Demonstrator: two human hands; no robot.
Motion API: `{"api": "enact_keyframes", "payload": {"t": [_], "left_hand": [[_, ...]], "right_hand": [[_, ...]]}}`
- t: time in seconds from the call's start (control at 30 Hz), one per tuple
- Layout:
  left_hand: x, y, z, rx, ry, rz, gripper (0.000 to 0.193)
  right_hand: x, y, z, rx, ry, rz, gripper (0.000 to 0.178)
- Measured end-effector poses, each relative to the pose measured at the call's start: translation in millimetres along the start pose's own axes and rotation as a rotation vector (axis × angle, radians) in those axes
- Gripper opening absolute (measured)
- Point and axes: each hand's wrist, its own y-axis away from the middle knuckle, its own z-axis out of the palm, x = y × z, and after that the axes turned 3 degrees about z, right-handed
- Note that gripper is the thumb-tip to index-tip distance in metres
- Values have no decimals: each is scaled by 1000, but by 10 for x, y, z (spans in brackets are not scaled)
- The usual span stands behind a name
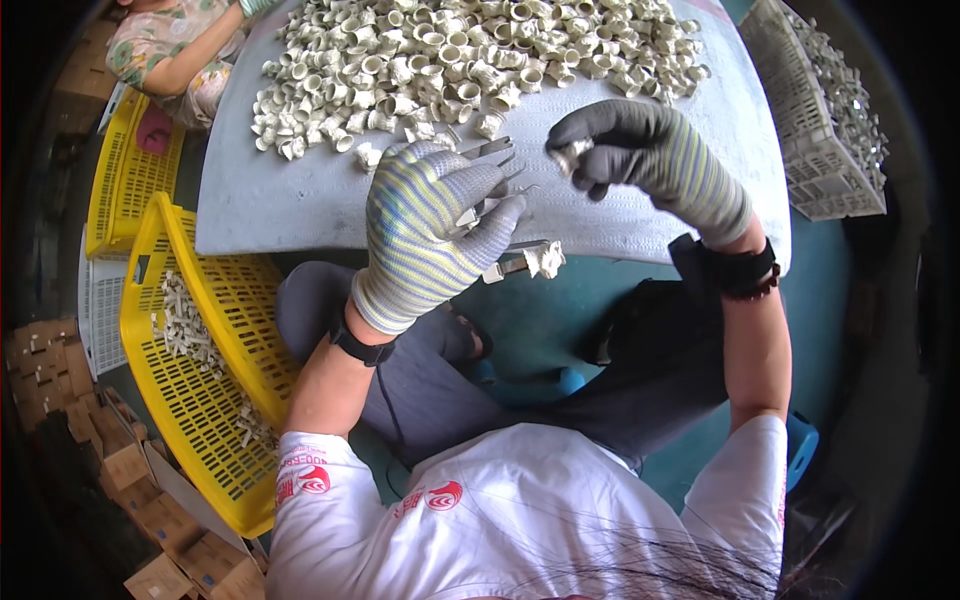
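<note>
Closed around a metal holder with several thin prongs is my left hand, in a striped glove with grey fingers. One prong, low on the right, carries a small cream-white fitting. My fingers hide the holder's middle. To its right, my right hand, gloved alike, pinches another cream-white fitting between thumb and forefinger, above the table and apart from the prongs. Beyond both hands, a heap of short, flared, tube-like fittings of the same colour covers the far part of the grey-white table.
By my left leg stands a yellow slotted crate with small pale pieces inside. Another yellow crate is farther left. A white crate full of metallic-looking pieces is at the far right. A co-worker's arm reaches in at top left.
</note>
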Motion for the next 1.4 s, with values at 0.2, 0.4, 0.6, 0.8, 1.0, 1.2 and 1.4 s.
{"api": "enact_keyframes", "payload": {"t": [0.2,0.4,0.6,0.8,1.0,1.2,1.4], "left_hand": [[9,-36,30,31,-17,30,26],[53,-77,3,5,-5,25,21],[31,-81,-20,-16,19,58,22],[-31,-26,-58,-52,16,97,27],[-19,-16,-61,-45,32,121,30],[-3,-40,-35,-36,78,129,26],[-1,-37,3,-41,-17,152,25]], "right_hand": [[-13,17,167,-58,-145,-15,33],[-22,11,168,-20,-116,-5,31],[-7,39,164,-57,-143,-4,30],[-44,49,198,-49,-174,46,38],[-46,35,172,-57,-133,27,34],[-78,65,144,-115,-115,13,29],[-97,83,328,-53,-24,13,26]]}}
